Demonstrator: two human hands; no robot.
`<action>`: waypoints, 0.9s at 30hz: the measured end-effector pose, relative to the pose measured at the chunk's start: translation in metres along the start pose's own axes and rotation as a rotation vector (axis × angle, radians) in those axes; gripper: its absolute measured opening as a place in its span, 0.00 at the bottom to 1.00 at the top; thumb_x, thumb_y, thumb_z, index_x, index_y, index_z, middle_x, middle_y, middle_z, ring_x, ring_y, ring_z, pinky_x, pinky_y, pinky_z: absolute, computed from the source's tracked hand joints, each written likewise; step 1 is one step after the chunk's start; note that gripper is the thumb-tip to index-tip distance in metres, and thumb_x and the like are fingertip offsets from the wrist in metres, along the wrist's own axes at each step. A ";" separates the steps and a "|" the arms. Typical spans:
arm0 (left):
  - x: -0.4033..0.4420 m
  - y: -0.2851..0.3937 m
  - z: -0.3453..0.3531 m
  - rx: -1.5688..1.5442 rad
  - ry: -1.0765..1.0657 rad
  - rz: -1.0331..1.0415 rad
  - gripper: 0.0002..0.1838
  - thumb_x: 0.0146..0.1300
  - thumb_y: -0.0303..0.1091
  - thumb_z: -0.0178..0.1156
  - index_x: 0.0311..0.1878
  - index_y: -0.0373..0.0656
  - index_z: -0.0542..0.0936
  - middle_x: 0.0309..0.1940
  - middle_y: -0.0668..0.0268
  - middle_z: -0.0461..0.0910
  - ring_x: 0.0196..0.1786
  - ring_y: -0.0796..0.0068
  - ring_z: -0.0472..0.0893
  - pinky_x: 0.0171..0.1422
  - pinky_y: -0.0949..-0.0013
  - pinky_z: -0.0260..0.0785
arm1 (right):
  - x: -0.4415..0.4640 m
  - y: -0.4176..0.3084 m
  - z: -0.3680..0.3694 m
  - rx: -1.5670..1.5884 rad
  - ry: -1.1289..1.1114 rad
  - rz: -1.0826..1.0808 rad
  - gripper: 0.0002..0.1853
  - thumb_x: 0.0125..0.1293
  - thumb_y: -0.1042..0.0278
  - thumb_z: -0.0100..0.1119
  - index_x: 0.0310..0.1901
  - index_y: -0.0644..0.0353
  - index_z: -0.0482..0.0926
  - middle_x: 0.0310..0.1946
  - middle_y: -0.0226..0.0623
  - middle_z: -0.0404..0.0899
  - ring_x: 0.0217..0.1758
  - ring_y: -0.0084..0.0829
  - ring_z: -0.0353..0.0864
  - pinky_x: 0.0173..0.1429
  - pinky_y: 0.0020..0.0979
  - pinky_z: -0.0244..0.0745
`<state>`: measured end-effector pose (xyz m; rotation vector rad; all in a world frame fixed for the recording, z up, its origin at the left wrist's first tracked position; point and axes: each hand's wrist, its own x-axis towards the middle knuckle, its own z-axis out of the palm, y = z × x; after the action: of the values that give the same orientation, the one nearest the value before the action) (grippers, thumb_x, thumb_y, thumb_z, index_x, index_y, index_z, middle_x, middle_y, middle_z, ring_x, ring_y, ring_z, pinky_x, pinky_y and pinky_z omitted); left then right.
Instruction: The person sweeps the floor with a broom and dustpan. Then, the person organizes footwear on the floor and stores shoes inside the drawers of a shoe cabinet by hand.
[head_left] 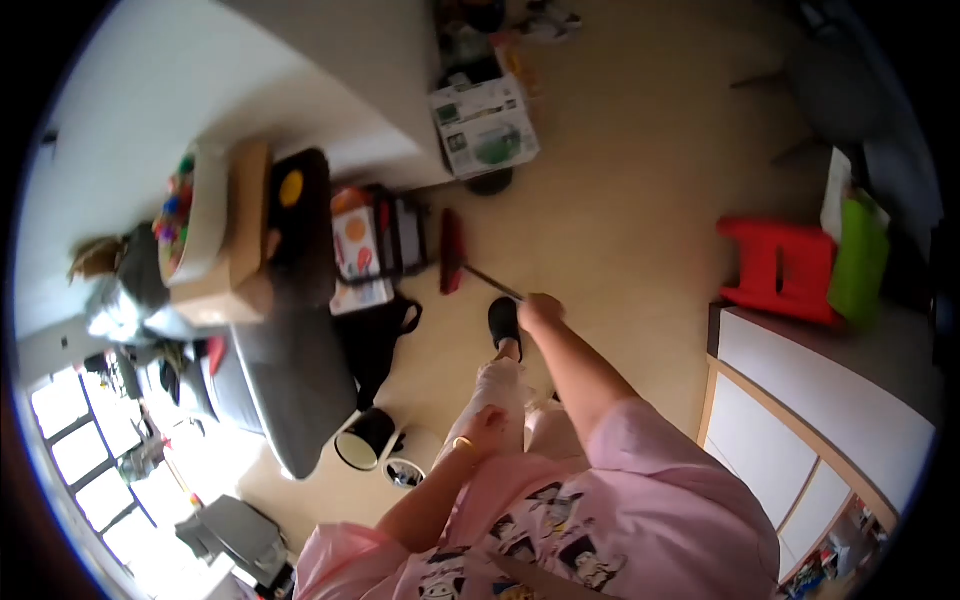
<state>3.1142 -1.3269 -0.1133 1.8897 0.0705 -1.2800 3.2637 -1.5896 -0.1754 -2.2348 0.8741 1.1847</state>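
My right hand (541,311) is closed around the thin dark handle of a broom (452,252). Its red head rests on the floor, ahead and to the left of my dark shoe (505,322). Handle parts behind the hand are hidden. My left hand (487,428), below a gold-coloured bracelet (462,442), hangs in front of my light trousers; its fingers are blurred, and I cannot tell whether they hold anything.
Boxes and bags (370,235) stand left of the broom by a grey sofa (290,385). Two bins (365,440) sit near my left side. A white carton (487,125) stands by the wall corner. At right are a red stool (780,268) and a white cabinet (770,430).
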 end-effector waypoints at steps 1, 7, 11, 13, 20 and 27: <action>0.006 0.002 -0.013 0.016 -0.027 0.006 0.10 0.71 0.35 0.55 0.46 0.38 0.78 0.36 0.65 0.82 0.38 0.75 0.81 0.46 0.71 0.75 | 0.025 -0.023 -0.006 -0.089 -0.050 0.054 0.13 0.65 0.68 0.53 0.44 0.59 0.86 0.47 0.46 0.84 0.52 0.42 0.84 0.50 0.41 0.80; 0.028 0.042 -0.105 -0.126 0.044 -0.192 0.11 0.70 0.38 0.57 0.47 0.41 0.79 0.35 0.65 0.83 0.38 0.76 0.83 0.42 0.72 0.76 | 0.074 0.021 -0.067 -0.058 -0.022 0.155 0.14 0.64 0.67 0.56 0.49 0.52 0.85 0.51 0.38 0.84 0.57 0.38 0.82 0.53 0.35 0.79; 0.042 0.045 -0.131 -0.123 -0.012 -0.205 0.11 0.69 0.36 0.57 0.47 0.39 0.79 0.35 0.64 0.83 0.37 0.76 0.83 0.40 0.73 0.76 | 0.068 0.127 -0.110 -0.020 0.027 0.330 0.13 0.64 0.67 0.56 0.48 0.51 0.85 0.50 0.36 0.84 0.56 0.38 0.83 0.52 0.37 0.80; 0.052 0.053 -0.127 -0.118 -0.029 -0.255 0.10 0.68 0.35 0.58 0.47 0.39 0.79 0.34 0.64 0.84 0.37 0.77 0.82 0.41 0.74 0.76 | 0.078 0.172 -0.122 -0.006 0.117 0.414 0.13 0.65 0.65 0.55 0.47 0.52 0.86 0.49 0.36 0.85 0.54 0.39 0.83 0.50 0.39 0.81; 0.092 0.065 -0.108 0.107 -0.127 -0.282 0.10 0.70 0.33 0.57 0.48 0.38 0.78 0.37 0.63 0.83 0.35 0.75 0.81 0.38 0.71 0.74 | 0.080 0.280 -0.135 0.448 0.214 0.705 0.16 0.66 0.62 0.52 0.51 0.53 0.84 0.49 0.39 0.84 0.55 0.41 0.83 0.53 0.40 0.80; 0.125 0.144 -0.084 0.168 -0.150 -0.321 0.11 0.70 0.35 0.57 0.47 0.37 0.78 0.36 0.62 0.83 0.34 0.74 0.83 0.39 0.71 0.77 | 0.057 0.384 -0.098 0.760 0.041 0.866 0.18 0.67 0.63 0.53 0.55 0.55 0.81 0.55 0.44 0.81 0.60 0.42 0.79 0.61 0.40 0.75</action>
<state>3.3033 -1.4137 -0.1145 1.9726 0.1998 -1.6877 3.0680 -1.9371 -0.2111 -1.2635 2.0110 0.8628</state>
